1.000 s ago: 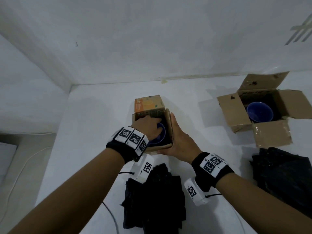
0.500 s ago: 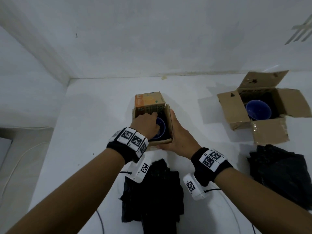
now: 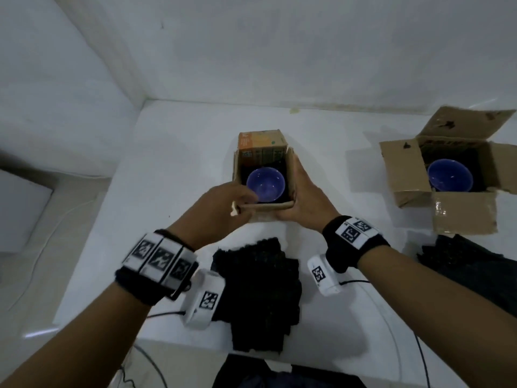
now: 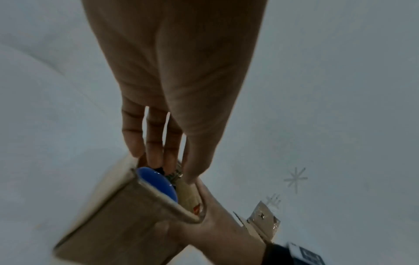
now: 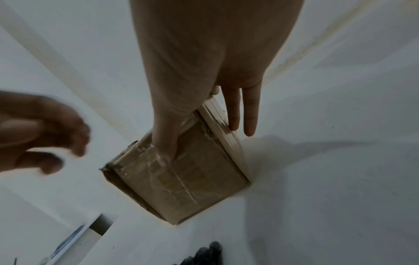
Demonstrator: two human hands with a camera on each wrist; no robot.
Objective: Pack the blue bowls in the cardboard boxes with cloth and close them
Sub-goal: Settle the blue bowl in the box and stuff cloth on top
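Note:
A small cardboard box (image 3: 237, 169) stands open in the middle of the white table. A blue bowl (image 3: 265, 184) sits in it on dark cloth. My left hand (image 3: 237, 200) hovers over the box's near left corner; its straight fingers (image 4: 154, 157) point down beside the bowl (image 4: 158, 182) and hold nothing. My right hand (image 3: 305, 197) braces the box's near right corner, with straight fingers (image 5: 249, 122) flat along the right wall and the thumb across the near face (image 5: 192, 179). A larger open box (image 3: 402, 169) at the right holds a second blue bowl (image 3: 450, 175).
A folded black cloth (image 3: 260, 289) lies on the table just in front of the small box. Another dark cloth pile (image 3: 470, 264) lies at the right, near the larger box. White walls close off the back and left. Cables hang past the table's near edge.
My left hand has come up out of the small box and drawn back to the near left, uncovering the bowl. The right hand has stayed on the box's corner.

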